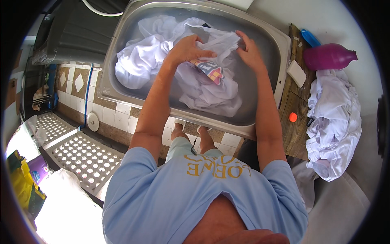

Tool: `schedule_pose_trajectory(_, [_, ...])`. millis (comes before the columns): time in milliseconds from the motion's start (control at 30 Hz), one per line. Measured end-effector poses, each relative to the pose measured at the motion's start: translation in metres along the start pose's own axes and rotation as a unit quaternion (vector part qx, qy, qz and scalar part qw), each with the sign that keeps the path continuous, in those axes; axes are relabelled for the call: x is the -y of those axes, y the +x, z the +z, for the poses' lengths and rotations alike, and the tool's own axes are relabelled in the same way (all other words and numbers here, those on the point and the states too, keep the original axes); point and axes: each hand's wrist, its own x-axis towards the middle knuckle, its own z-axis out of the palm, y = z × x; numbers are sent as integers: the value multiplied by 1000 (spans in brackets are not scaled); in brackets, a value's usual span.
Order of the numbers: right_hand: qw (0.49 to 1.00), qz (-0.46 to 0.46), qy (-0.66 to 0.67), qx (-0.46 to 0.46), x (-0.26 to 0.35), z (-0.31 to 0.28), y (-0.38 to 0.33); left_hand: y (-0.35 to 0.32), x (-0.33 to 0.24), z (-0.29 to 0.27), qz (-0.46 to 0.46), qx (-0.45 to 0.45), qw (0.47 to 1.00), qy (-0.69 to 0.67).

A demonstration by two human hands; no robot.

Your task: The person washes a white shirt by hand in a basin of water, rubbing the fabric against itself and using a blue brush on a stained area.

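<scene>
A wet white garment with a colourful print [211, 72], probably a shirt, lies bunched in a metal sink basin [106, 81] of cloudy water. My left hand [187, 51] grips its upper part, thumb laid over the fabric and the other fingers partly hidden in the folds. At the garment's upper right edge, my right hand [250, 52] holds the cloth between thumb and fingers, and the fabric stretches between both hands. More white cloth [142, 59] spreads through the water to the left of my left hand; whether it is the same piece, I cannot tell.
Right of the basin, a wooden board [292, 112] carries a white bar [296, 73], an orange cap [293, 117], a purple bottle-shaped container [330, 57] and a blue object [310, 38]. White laundry [335, 122] hangs over its outer edge. A perforated grey rack [83, 156] stands at lower left.
</scene>
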Motion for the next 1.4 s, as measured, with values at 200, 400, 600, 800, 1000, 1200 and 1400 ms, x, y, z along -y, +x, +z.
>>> schedule_pose_trajectory(200, [990,1,141,22,2,-19,-1,12,39,6,24,-68,983,-170])
schedule_pose_trajectory(400, [811,110,572,53,28,-9,-7,13,11,4,14,-20,864,-503])
schedule_pose_trajectory(600, [901,119,408,-85,17,-2,-5,6,-10,3,-19,46,997,-62])
schedule_pose_trajectory(800, [852,204,480,-41,5,7,-7,11,27,17,111,14,976,186])
schedule_pose_trajectory(1000, [606,255,753,6,8,31,-8,-2,-28,30,119,-9,836,-536])
schedule_pose_trajectory(1200, [796,-83,599,-22,37,61,-50,-21,-81,123,367,-176,904,-129])
schedule_pose_trajectory(1400, [735,182,641,-128,55,59,-18,44,-54,98,144,-241,956,-87])
